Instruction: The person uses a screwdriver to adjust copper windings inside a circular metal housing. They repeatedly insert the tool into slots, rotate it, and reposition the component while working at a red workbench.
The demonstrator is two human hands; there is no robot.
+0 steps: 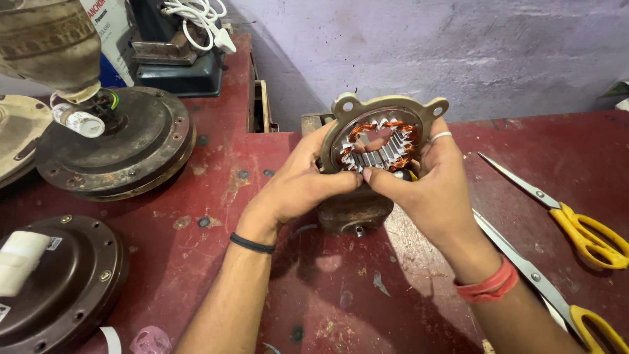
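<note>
A worn red worktop [196, 249] runs up to a pale scuffed wall. At its middle, both hands hold a round motor stator [380, 141] upright, its copper windings facing the camera, just above a brown metal housing [350, 213]. The left hand [298, 187] has its fingers curled round the stator's left rim; the right hand [429, 180], with a ring, has its fingers closed on the right rim, thumb pressed at the lower edge. 2 yellow-handled scissors [576, 226] lie to the right. Dark fan motor covers [121, 141] sit to the left.
</note>
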